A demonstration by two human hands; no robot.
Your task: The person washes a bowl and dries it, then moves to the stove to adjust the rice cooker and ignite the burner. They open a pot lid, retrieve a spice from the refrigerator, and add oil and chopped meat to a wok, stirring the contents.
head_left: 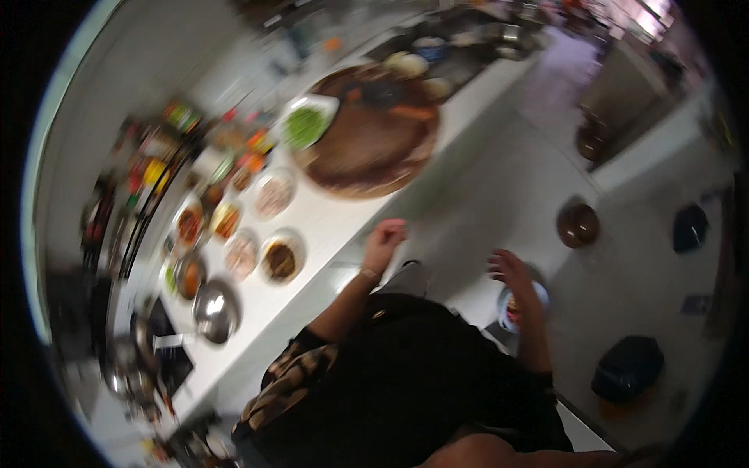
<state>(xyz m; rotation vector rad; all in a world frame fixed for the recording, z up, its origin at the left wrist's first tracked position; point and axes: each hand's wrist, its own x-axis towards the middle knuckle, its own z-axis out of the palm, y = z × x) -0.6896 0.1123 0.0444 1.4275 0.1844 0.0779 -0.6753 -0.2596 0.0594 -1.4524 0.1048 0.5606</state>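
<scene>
My left hand (386, 234) is held near the edge of the white counter (327, 234), with its fingers curled; blur hides whether anything small is in it. My right hand (508, 268) hangs over the floor, fingers apart and holding nothing. Below it stands a light-coloured bin or bucket (544, 295) with something colourful inside. On the counter lies a large round wooden chopping board (374, 146), and a white dish of chopped greens (305, 124) overlaps its left edge. Bowls stand nearer the left: one with dark brown food (281, 260), others with pale meat (241, 254).
A steel bowl (216, 311) rests near the cooktop at lower left. Seasoning jars (155, 172) line the wall. A brown rounded object (578, 225) and a dark bag (629, 368) are on the floor at right. A sink area (462, 58) lies beyond the board.
</scene>
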